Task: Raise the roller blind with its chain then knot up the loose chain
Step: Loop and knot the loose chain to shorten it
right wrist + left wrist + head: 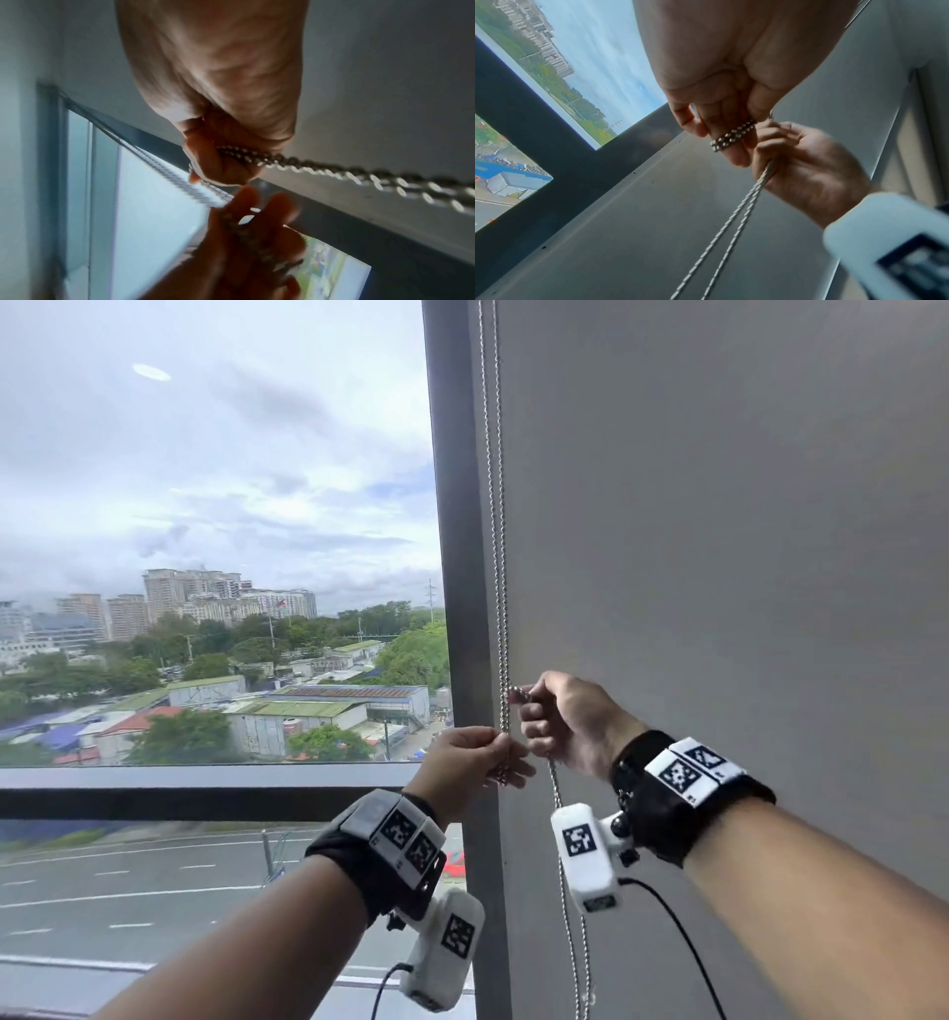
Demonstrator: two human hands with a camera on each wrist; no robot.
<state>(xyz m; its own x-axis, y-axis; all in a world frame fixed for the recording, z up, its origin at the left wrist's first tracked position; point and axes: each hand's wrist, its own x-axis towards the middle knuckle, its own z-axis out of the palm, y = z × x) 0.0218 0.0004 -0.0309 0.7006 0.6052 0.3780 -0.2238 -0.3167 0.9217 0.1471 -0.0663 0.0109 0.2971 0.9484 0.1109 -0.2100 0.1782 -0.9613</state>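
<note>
Chain [497, 531]: metal bead chain, two strands side by side, hanging down the left edge of the grey roller blind [719, 531], just right of the dark window frame upright [457, 557]. Strands run from the top of the head view down to both hands, then on below them; the loose part [570, 916] hangs past the right wrist camera toward the bottom edge.

Left hand [470, 765]: at the chain, below and left of the right hand. Fingers curled; in the left wrist view a doubled turn of chain [731, 135] lies wrapped across one finger [731, 148], with thumb and neighbouring fingers closed round it. Grasping the chain.

Right hand [570, 721]: just above and right of the left, almost touching it. Fingers clenched; a short bit of chain shows at the fingertips in the head view. Right wrist view shows both strands [257, 158] entering the closed fist and trailing out to the right, blurred. Grasping the chain.

Whether a knot is formed between the hands: cannot tell, fingers cover that spot.

Surroundings: window pane [205, 505] left of the frame, showing cloudy sky, buildings, trees, a road. Horizontal frame bar [179, 791] crosses at hand level. Both wrists carry black straps with white marker-tagged camera units.
</note>
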